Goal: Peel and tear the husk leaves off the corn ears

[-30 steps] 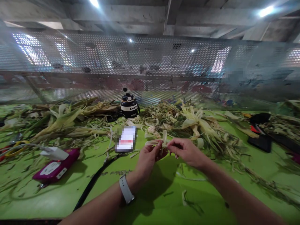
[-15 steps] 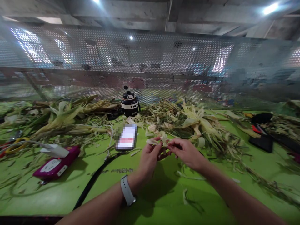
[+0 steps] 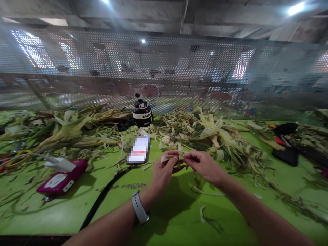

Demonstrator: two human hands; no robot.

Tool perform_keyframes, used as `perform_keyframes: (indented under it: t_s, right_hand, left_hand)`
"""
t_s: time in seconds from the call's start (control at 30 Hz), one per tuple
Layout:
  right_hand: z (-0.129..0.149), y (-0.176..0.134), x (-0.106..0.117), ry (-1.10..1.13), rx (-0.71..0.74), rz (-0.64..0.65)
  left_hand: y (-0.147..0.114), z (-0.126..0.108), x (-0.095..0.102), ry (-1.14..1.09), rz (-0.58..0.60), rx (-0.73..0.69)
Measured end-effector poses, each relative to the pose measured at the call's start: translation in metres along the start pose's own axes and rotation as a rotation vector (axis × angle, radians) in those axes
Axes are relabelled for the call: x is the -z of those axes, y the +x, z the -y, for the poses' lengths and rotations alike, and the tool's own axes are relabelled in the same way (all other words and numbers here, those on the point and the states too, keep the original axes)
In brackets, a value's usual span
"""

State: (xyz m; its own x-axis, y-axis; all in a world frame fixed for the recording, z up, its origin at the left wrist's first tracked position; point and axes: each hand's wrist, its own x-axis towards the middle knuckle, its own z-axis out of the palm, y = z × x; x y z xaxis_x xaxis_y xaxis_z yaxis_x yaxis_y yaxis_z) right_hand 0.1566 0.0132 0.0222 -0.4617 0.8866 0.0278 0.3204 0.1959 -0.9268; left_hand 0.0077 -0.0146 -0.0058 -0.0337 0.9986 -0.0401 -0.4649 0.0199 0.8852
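Observation:
My left hand [image 3: 165, 169] is closed on a pale strip of corn husk [image 3: 167, 158], pinched between thumb and fingers, with one end sticking out to the left. Close beside it, my right hand [image 3: 203, 166] has its thumb and fingertips pinched together at the right end of the same pale piece. Both hands are held above the green table [image 3: 176, 218], fingertips almost meeting. The shape of the piece between them is small and partly hidden by the fingers. Just beyond lies a heap of dry husks [image 3: 179, 124], with a large pale husk bunch [image 3: 214, 131] on its right.
A lit phone [image 3: 138, 150] lies left of my hands, near a black cable [image 3: 102, 194]. A purple power strip [image 3: 63, 177] with a white plug sits farther left. A black jug [image 3: 141, 114] stands before the perforated metal screen [image 3: 164, 61]. More husks [image 3: 77, 130] lie back left.
My hands stay in nearly the same place. The pale piece between the fingertips has shifted slightly, and its upper part looks lower and smaller. The surrounding things have not moved.

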Motion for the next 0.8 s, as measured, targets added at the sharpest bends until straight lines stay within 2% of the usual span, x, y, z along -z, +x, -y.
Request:
perform_keyframes:
  t_s: [0.3,0.4,0.8]
  right_hand:
    - [0.006,0.001,0.009,0.165,-0.107,-0.051]
    - [0.007,0.001,0.012,0.171,-0.132,-0.033]
    - [0.003,0.002,0.008,0.098,-0.111,-0.044]
  left_hand:
    - [0.007,0.003,0.006,0.037,0.100,-0.016]
    - [0.010,0.005,0.006,0.016,0.131,-0.035]
    - [0.010,0.007,0.007,0.035,0.089,-0.011]
